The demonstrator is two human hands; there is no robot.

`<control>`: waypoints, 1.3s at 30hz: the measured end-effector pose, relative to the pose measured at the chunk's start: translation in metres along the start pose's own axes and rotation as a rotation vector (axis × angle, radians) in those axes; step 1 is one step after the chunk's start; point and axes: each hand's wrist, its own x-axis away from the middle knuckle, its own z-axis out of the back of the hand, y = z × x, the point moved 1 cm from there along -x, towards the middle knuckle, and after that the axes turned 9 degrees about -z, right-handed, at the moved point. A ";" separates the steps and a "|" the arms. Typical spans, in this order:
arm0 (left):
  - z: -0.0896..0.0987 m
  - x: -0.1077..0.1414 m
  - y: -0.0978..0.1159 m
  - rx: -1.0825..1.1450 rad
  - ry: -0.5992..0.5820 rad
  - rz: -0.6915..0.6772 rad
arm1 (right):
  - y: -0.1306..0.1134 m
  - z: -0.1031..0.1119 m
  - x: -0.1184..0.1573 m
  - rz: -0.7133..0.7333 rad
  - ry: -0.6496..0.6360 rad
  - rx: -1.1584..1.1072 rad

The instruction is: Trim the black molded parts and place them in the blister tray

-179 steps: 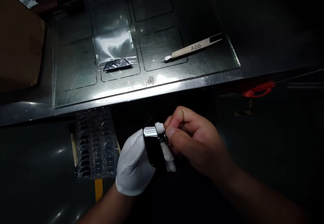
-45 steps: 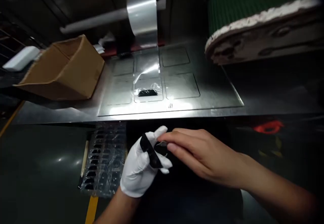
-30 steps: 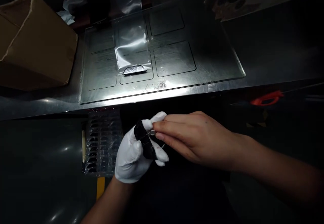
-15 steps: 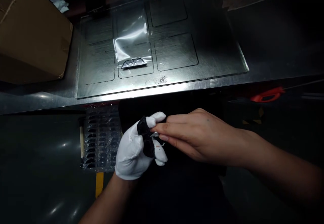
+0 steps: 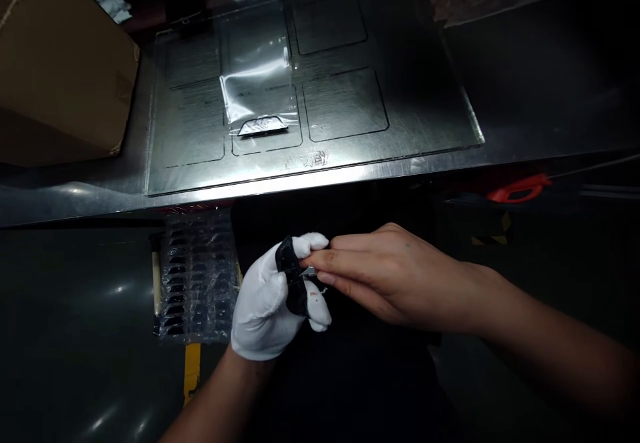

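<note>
Two hands meet at the middle: the gloved left hand (image 5: 264, 299) grips a dark piece (image 5: 293, 276) between thumb and fingers, and the bare right hand (image 5: 383, 273), at its three o'clock, is closed around a small bright blade (image 5: 311, 271) whose handle is hidden. Since the earliest picture, the A06 knife has gone from the glass sheet (image 5: 425, 119), and the dark piece now shows its ribbed side, not its glossy face. That puts the blade at the piece's three o'clock edge, so the work in hand seems to be at that edge; whether the tip touches, I cannot tell. Over the last half second the hands have barely moved.

From the held piece, a second dark piece (image 5: 263, 126) lies between eleven and twelve o'clock, at the near end of some clear film (image 5: 256, 73) on the surface (image 5: 60, 193). A cardboard box (image 5: 65, 76) stands at ten o'clock. A clear plastic tray (image 5: 210, 296) of similar pieces sits at nine, a pale stick (image 5: 157, 283) beside it; a red handle (image 5: 520, 188) shows between two and three.

In the way: the right fingers hide most of the blade, and gloved fingertips crowd near its tip.
</note>
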 end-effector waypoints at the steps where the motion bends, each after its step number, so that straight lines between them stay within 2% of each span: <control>1: 0.000 0.000 0.000 0.005 -0.001 0.008 | 0.000 -0.001 0.001 -0.003 0.000 0.004; 15: 0.008 0.005 -0.009 0.033 -0.042 0.005 | 0.002 -0.004 0.007 0.024 -0.029 0.046; 20: 0.011 0.006 -0.007 0.064 -0.013 0.074 | 0.001 -0.007 0.009 0.045 -0.067 0.038; 25: 0.010 0.006 0.000 0.092 -0.007 0.082 | -0.001 -0.009 0.008 -0.002 -0.029 -0.029; 33: 0.006 0.005 0.003 0.035 0.011 -0.019 | -0.010 -0.003 0.003 -0.030 0.052 -0.183; 39: 0.003 0.006 0.006 0.116 -0.013 -0.144 | -0.017 0.010 0.003 -0.060 0.137 -0.274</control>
